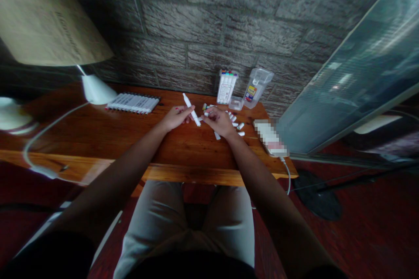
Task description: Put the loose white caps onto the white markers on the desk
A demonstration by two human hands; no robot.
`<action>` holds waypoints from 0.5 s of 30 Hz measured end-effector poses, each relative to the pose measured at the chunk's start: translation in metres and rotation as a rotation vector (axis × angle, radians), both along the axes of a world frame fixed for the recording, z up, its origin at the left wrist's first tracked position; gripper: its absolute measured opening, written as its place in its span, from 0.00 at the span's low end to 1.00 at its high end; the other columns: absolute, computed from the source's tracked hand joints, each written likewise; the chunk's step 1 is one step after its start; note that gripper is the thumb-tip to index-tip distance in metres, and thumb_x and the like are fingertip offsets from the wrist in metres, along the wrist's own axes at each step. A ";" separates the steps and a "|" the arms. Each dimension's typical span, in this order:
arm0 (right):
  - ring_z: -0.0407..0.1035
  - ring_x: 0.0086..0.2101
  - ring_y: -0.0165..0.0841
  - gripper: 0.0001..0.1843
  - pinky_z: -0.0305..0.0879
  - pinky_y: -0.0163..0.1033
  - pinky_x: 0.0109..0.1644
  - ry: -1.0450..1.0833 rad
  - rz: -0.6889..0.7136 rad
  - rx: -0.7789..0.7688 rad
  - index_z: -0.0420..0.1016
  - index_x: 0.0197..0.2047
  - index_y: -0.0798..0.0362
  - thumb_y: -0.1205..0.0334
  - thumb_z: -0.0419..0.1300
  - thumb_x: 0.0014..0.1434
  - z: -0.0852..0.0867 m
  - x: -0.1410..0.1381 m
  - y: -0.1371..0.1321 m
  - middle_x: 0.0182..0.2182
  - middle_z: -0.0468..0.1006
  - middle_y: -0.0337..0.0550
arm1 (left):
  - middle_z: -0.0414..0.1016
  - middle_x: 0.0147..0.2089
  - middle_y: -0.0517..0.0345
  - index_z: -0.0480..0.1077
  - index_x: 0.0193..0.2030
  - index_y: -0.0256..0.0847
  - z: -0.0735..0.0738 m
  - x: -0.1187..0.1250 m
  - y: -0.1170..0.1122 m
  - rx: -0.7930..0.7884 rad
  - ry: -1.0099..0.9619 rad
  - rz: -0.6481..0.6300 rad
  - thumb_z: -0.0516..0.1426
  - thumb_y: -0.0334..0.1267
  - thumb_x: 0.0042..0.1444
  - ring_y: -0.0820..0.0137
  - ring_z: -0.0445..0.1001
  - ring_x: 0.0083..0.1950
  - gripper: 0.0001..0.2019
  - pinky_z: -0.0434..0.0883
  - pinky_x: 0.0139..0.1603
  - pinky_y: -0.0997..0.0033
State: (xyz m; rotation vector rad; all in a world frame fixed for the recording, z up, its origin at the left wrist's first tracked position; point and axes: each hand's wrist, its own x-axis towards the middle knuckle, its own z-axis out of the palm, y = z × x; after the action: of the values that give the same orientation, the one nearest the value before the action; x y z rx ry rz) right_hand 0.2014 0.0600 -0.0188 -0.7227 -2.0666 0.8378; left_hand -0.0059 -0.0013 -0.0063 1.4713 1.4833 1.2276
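Note:
A white marker (191,110) is held aslant between the fingers of my left hand (178,117), above the wooden table. Its upper end points away to the left, its lower end toward my right hand (220,120). The fingers of my right hand are pinched beside that lower end, around a small white piece (206,114) that looks like a marker cap; part of it is hidden. Several loose white caps (241,133) lie on the table around and beyond my right hand, partly covered by it.
A row of white markers (133,102) lies at the left by a lamp (96,89). Toward the wall stand a case of coloured markers (227,87), a clear case (257,88) and a small clear lid (236,103). A phone with a cable (271,137) rests near the right edge.

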 end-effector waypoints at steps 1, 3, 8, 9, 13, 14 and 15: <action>0.69 0.28 0.31 0.12 0.62 0.38 0.35 -0.002 -0.005 -0.003 0.72 0.40 0.50 0.52 0.66 0.60 0.000 0.000 0.000 0.26 0.75 0.35 | 0.71 0.20 0.57 0.75 0.24 0.37 0.000 0.000 0.000 0.000 0.002 0.000 0.58 0.60 0.61 0.75 0.66 0.22 0.27 0.58 0.25 0.74; 0.69 0.27 0.31 0.12 0.62 0.38 0.34 -0.007 -0.012 -0.011 0.72 0.40 0.50 0.53 0.67 0.59 -0.001 0.000 0.000 0.26 0.75 0.34 | 0.71 0.20 0.57 0.75 0.24 0.37 0.000 0.000 0.000 0.000 0.007 0.000 0.58 0.60 0.61 0.75 0.66 0.22 0.27 0.59 0.25 0.74; 0.70 0.28 0.31 0.14 0.63 0.38 0.35 -0.012 -0.022 -0.017 0.72 0.40 0.50 0.50 0.68 0.59 0.000 0.000 0.000 0.27 0.77 0.35 | 0.70 0.20 0.57 0.74 0.25 0.38 -0.001 0.000 0.000 0.006 0.018 0.011 0.58 0.63 0.60 0.74 0.66 0.22 0.28 0.59 0.25 0.74; 0.70 0.28 0.31 0.15 0.63 0.38 0.35 -0.016 -0.026 -0.015 0.73 0.40 0.50 0.50 0.68 0.59 0.000 0.000 0.000 0.27 0.77 0.35 | 0.70 0.20 0.57 0.74 0.25 0.38 -0.001 0.000 0.000 0.009 0.019 0.009 0.58 0.63 0.60 0.74 0.67 0.22 0.28 0.59 0.25 0.74; 0.71 0.28 0.31 0.16 0.63 0.38 0.35 -0.017 -0.026 -0.015 0.73 0.40 0.50 0.49 0.69 0.59 0.003 0.000 -0.002 0.27 0.78 0.36 | 0.71 0.20 0.57 0.74 0.24 0.38 0.000 0.001 -0.001 0.014 0.011 0.005 0.59 0.64 0.59 0.74 0.67 0.22 0.28 0.60 0.25 0.74; 0.71 0.28 0.31 0.16 0.63 0.38 0.35 -0.018 -0.024 -0.018 0.73 0.40 0.50 0.49 0.69 0.59 0.003 0.000 -0.002 0.27 0.78 0.36 | 0.71 0.20 0.57 0.74 0.24 0.38 0.000 0.002 -0.002 0.015 0.008 0.006 0.59 0.63 0.59 0.74 0.67 0.22 0.28 0.60 0.25 0.74; 0.71 0.28 0.31 0.16 0.63 0.38 0.35 -0.020 -0.025 -0.022 0.73 0.40 0.50 0.49 0.69 0.59 0.004 0.000 -0.003 0.27 0.78 0.36 | 0.71 0.20 0.56 0.74 0.24 0.38 0.001 0.002 -0.002 0.017 0.008 0.009 0.59 0.63 0.59 0.74 0.67 0.22 0.28 0.60 0.25 0.74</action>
State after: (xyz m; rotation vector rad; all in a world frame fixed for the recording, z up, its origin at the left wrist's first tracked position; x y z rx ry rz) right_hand 0.2019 0.0574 -0.0149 -0.7700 -2.0644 0.8444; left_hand -0.0039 -0.0034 -0.0056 1.4832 1.4896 1.2439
